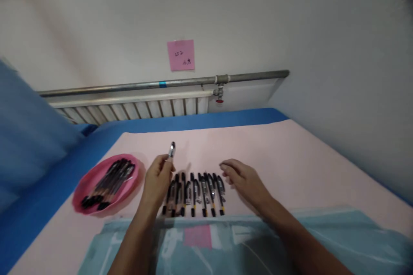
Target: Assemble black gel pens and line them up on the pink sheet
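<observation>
My left hand [160, 175] is closed around a pen cap [171, 149] with a dark tip and a clear, shiny body that points up and away from me. Just below and between my hands lies a row of several black-ended pens [194, 193], side by side on the pink cloth. My right hand [239, 175] hovers at the right end of that row, fingers curled with thumb and forefinger near each other; I see nothing between them. To the left, a pink basket [139, 176] holds a bundle of several similar dark pens [109, 182].
The pink cloth [284, 159] covers a table with a blue border [193, 121]. A teal see-through sheet [129, 240] lies along the near edge under my forearms. Behind stand a radiator [135, 109] and a metal pipe [129, 88]; a pink note [181, 55] is on the wall.
</observation>
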A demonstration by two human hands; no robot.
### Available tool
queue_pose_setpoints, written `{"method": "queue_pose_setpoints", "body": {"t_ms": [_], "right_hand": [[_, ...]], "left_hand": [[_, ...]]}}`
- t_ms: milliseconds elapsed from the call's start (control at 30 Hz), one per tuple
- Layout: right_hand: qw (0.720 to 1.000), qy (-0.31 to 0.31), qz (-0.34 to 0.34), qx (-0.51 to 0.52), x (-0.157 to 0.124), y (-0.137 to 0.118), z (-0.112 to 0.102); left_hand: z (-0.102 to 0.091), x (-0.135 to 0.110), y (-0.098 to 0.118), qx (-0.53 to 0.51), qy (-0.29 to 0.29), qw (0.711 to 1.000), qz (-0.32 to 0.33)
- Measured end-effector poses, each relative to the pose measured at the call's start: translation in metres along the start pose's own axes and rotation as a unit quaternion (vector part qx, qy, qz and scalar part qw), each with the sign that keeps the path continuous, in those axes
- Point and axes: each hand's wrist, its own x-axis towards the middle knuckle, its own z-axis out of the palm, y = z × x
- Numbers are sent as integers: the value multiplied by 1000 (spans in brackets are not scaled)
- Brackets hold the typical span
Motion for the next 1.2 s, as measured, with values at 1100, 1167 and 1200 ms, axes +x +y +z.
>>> {"method": "queue_pose_setpoints", "body": {"t_ms": [1100,1167,1200], "right_hand": [[942,62,72,321,-3,-4,-2],[956,18,89,281,-7,-6,5],[960,5,90,266,-8,-7,9]], "left_hand": [[74,-56,17,-249,-261,915,-178],[74,-56,16,-246,-257,920,-162],[74,-56,15,-242,-258,923,-154]]}}
